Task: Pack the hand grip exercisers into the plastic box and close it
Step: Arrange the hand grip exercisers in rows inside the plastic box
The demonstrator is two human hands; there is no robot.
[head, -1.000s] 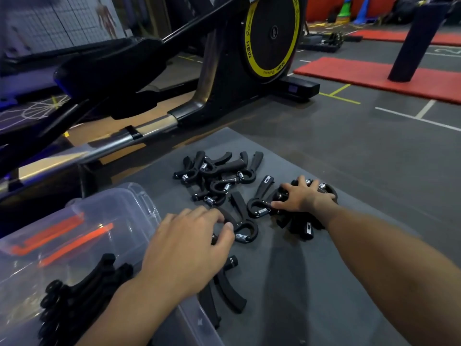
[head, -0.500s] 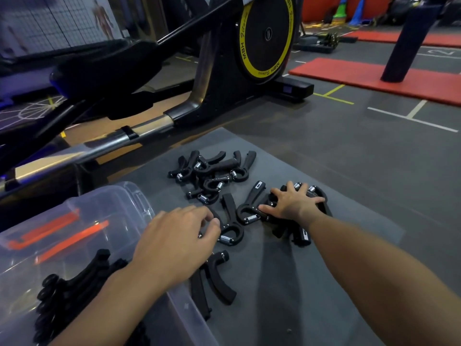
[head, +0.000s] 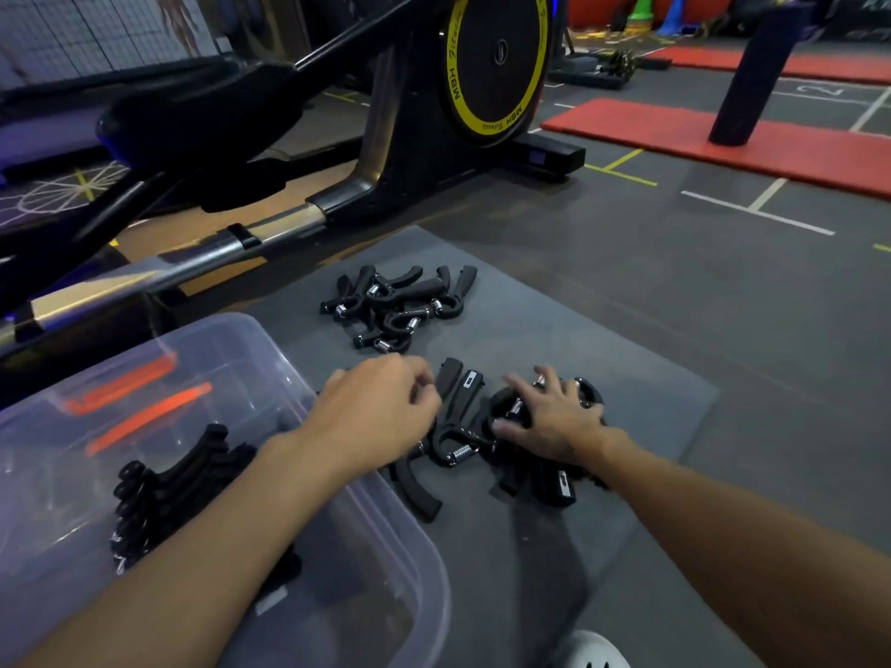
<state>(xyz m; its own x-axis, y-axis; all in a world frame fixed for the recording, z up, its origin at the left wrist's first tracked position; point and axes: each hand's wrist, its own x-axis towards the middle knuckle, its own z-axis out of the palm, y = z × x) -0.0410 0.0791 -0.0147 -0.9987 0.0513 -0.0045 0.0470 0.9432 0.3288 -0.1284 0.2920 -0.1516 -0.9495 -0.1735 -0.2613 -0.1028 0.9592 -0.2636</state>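
Black hand grip exercisers with steel springs lie on a grey mat [head: 602, 339]. A far pile of exercisers [head: 400, 306] lies untouched. My right hand [head: 554, 419] rests flat, fingers spread, on a nearer pile [head: 545, 479]. My left hand [head: 376, 417] has its fingers curled against the handles of one exerciser [head: 455, 417] between the hands; its palm side is hidden. Another exerciser [head: 414, 489] pokes out below that hand. The clear plastic box [head: 366, 523] stands open at lower left, with several exercisers [head: 168, 484] inside.
Orange strips [head: 144, 407] show through the box's far side. An exercise machine with a yellow-rimmed flywheel [head: 496, 65] and a steel rail [head: 193, 262] runs along the mat's left and far edge. Red floor mats [head: 723, 137] and a dark post [head: 757, 74] stand beyond.
Both hands have moved closer together, and the exercisers between them are bunched more tightly. The right-hand pile has slid left and nearer to me.
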